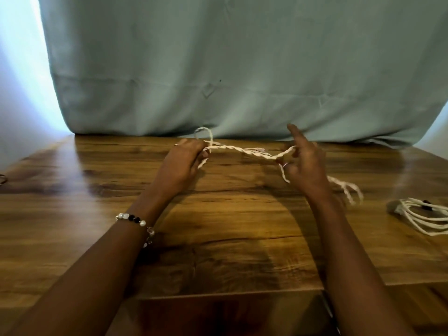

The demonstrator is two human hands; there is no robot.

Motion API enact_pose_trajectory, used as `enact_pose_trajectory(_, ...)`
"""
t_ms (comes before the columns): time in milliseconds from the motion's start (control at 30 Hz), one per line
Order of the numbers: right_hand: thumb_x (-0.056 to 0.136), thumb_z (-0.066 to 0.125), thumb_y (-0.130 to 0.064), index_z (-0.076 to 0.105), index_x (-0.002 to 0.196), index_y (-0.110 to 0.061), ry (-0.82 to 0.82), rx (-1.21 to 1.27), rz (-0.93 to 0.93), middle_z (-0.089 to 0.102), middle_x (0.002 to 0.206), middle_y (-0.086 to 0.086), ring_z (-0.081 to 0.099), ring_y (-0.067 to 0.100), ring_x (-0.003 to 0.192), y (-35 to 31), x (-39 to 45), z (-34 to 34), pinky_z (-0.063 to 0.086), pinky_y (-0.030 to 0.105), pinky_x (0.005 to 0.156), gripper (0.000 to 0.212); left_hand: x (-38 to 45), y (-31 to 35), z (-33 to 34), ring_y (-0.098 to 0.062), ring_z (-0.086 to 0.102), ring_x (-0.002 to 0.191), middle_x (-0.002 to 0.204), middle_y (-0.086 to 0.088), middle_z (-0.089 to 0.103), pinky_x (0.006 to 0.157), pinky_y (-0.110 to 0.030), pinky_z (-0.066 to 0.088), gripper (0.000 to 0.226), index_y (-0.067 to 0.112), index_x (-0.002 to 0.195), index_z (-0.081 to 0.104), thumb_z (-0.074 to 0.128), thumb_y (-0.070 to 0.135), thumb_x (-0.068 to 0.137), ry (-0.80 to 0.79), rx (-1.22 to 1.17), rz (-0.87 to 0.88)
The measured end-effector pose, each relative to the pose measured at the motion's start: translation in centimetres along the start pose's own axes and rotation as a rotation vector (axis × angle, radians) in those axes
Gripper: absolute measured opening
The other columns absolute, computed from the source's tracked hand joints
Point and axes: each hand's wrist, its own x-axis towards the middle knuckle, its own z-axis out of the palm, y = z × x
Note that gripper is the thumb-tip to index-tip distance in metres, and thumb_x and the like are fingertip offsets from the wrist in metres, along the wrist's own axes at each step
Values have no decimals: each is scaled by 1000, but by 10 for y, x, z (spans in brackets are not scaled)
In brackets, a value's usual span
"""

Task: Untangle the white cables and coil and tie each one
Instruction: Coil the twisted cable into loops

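Note:
A twisted bundle of white cables (244, 151) stretches above the far part of the wooden table (218, 226). My left hand (181, 163) grips its left end, where a small loop sticks up behind the fingers. My right hand (304, 163) holds the right end with the lower fingers, the index finger pointing up. Loose blurred cable tails (349, 189) trail out to the right of that hand. A coiled white cable (421, 214) bound with a dark tie lies at the table's right edge.
A pale green curtain (242, 69) hangs right behind the table's far edge. A beaded bracelet (133, 218) sits on my left wrist. A dark object (2, 179) peeks in at the left frame edge.

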Motion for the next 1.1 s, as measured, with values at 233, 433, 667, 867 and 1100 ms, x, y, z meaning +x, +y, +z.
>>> enact_pose_trajectory(233,88,57,-40,56,128,-5,-73,-224,-589,67,109,14,62,31,97,-42,-16,44,42,33,82,54,1,19,7,-29,56,75,81,-12,66,65,-25,27,35,4,89,65,42,29,93,1,25,85)
enact_pose_trajectory(433,93,49,-27,68,90,-11,137,297,-223,64,73,-6,56,9,64,-23,-10,25,43,27,60,26,-9,16,5,-15,60,75,81,1,65,69,-29,43,19,11,108,62,54,23,95,-266,-124,-105)
enact_pose_trajectory(667,97,45,-33,65,88,-14,673,432,349,62,77,1,57,20,71,7,5,3,39,30,66,30,-10,-1,-4,-19,58,105,101,2,68,103,-41,24,19,27,104,60,44,34,99,-365,396,-219)
enact_pose_trajectory(867,84,57,-19,41,140,-10,473,-450,105,43,140,18,35,34,124,-28,-14,12,29,43,93,58,-13,9,-3,-14,60,89,103,6,63,65,-25,40,17,23,113,60,53,27,97,-338,299,-332)
enact_pose_trajectory(1100,84,29,-30,43,142,-13,-85,-565,-769,43,147,10,37,28,134,-79,-40,39,19,42,109,61,-18,18,12,-16,56,83,98,-4,63,68,-26,40,12,13,105,58,56,11,93,-255,171,-463)
